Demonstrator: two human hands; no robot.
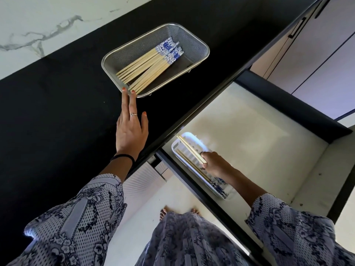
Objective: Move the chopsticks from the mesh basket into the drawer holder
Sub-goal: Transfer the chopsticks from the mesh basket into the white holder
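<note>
Head camera, looking down: nearest, patterned sleeves. At about four o'clock the right hand (213, 163) reaches into an open drawer (259, 120), fingers curled around a pair of chopsticks (191, 148) held just over a white drawer holder (192, 150) (a few chopsticks already lie inside, blue ends toward the viewer). To finish this step well, lower the pair parallel to those already there, same ends together, and release only once they rest in the tray. Farther out, near ten o'clock, the left hand (131, 129) lies flat on the black counter (57, 112), fingers straight, tips touching the rim of the mesh basket (194, 43). At twelve o'clock, the basket holds the remaining chopsticks (151, 64), well apart from the drawer.
</note>
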